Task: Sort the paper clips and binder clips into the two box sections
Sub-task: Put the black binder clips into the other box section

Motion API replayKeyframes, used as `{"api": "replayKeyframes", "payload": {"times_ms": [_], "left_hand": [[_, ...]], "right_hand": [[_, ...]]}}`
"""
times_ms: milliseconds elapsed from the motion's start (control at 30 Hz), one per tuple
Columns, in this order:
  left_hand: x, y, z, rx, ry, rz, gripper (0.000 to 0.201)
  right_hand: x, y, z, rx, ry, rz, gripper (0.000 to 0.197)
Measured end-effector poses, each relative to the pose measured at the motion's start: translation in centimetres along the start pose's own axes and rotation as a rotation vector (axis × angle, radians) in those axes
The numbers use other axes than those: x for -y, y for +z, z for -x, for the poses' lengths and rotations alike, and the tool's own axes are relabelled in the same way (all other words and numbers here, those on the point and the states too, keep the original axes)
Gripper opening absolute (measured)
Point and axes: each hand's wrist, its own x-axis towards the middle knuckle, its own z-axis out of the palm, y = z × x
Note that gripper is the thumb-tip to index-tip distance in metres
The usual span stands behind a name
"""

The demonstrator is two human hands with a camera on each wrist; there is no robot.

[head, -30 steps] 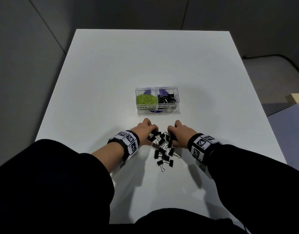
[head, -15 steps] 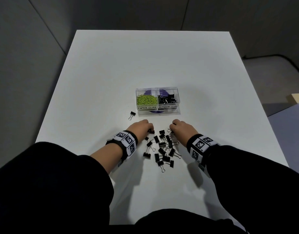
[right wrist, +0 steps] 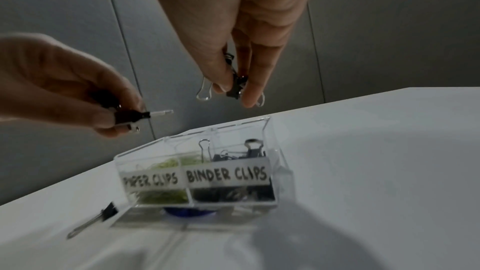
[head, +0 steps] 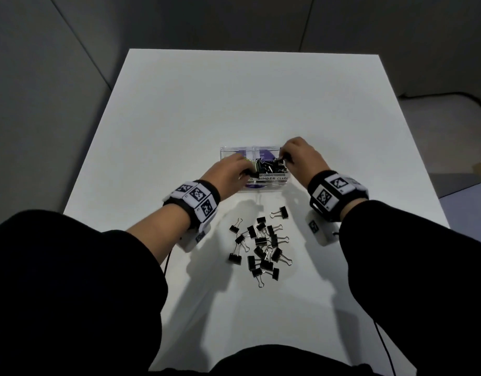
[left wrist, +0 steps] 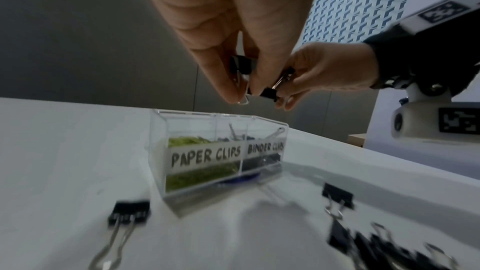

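Black binder clips (left wrist: 240, 65) pinched in left hand (head: 229, 169) and right hand (head: 301, 156), poised over box (right wrist: 275, 145)'s right section for dropping.

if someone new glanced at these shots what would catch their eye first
Both hands, the left hand and right hand, hover above the clear plastic two-section box mid-table, each pinching small black binder clips. Nearer the person, a loose scatter of black binder clips lies on the white table. Green paper clips fill the section labelled PAPER CLIPS.
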Motion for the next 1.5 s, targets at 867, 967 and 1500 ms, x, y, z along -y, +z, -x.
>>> {"api": "replayKeyframes", "payload": {"times_ms": [867,967,1500], "left_hand": [[6.7,1.1,4.5,-0.078,-0.371,-0.132,0.039],[6.8,1.9,4.5,0.221,-0.371,-0.213,0.067],[-0.1,6.5,8.6,0.52,-0.096,-0.34,0.11]], "right_hand": [[0.3,4.8,8.6,0.611,-0.003,0.319,0.097],[1.3,5.9,9.4,0.629,-0.037,0.368,0.112],[1.7,7.2,10.9,0.521,0.033,0.335,0.116]]}}
